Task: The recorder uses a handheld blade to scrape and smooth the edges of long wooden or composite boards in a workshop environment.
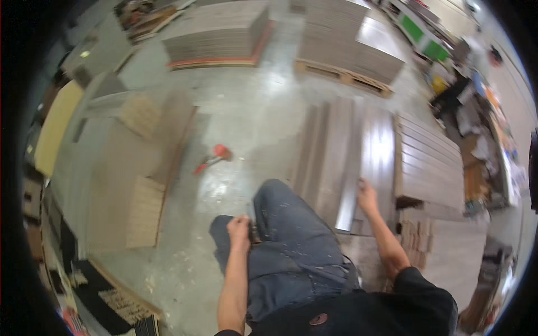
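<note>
Board edge (349, 201) at right grip (367, 196), broad floor (263, 123) leftward

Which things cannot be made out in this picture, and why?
In the head view:
Left hand: blur hides whether it holds anything.
Right hand: blur hides whether it grips the long, shiny grey board.
Small red object: too blurred to name.
Tall black shape: cut off by the right edge.
</note>
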Available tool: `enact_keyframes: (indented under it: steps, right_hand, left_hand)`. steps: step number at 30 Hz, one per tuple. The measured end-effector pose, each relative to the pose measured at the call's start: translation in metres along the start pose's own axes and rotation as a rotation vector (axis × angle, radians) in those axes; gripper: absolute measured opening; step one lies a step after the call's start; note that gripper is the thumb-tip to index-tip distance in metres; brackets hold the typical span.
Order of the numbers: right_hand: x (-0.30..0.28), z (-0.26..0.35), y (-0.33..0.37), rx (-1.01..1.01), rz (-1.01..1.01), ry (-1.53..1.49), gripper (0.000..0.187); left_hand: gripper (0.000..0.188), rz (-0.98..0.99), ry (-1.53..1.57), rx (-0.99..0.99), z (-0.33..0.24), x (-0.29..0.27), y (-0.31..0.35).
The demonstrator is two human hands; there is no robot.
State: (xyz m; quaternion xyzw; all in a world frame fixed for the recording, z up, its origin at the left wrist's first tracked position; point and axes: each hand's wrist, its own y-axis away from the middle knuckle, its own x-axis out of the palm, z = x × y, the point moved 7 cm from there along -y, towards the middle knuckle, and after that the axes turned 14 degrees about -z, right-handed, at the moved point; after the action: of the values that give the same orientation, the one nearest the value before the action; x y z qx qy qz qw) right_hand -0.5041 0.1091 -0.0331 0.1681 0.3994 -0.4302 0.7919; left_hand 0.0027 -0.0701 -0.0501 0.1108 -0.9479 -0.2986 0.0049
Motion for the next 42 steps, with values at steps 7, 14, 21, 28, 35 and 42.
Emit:
enact_keyframes:
  steps: [7, 14, 21, 28, 35, 42]
  right_hand:
    - [0.006, 0.032, 0.012, -0.063, -0.162, 0.216, 0.081]
    - [0.016, 0.045, -0.007, 0.229, -0.004, 0.027, 0.078]
    - [0.001, 0.048, -0.008, 0.672, 0.118, -0.926, 0.056]
    - [-0.023, 0.072, 0.029, 0.301, 0.015, -0.381, 0.075]
    - [-0.062, 0.201, 0.102, -0.276, 0.333, -0.177, 0.075]
    - [-0.049, 0.242, 0.169, -0.514, 0.670, -0.126, 0.075]
  left_hand:
    - [0.017, 0.074, -0.063, -0.022, 0.008, 0.029, 0.010]
    - [0.020, 0.013, -0.011, -0.080, 0.016, 0.006, 0.008]
    - [0.020, 0.048, 0.006, -0.060, -0.003, 0.010, 0.017]
    - [0.021, 0.031, 0.111, -0.027, -0.032, -0.003, 0.032]
    - [0.021, -0.087, 0.138, 0.292, -0.145, -0.058, 0.048]
    - [0.024, -0.336, 0.147, 0.710, -0.258, -0.114, 0.045]
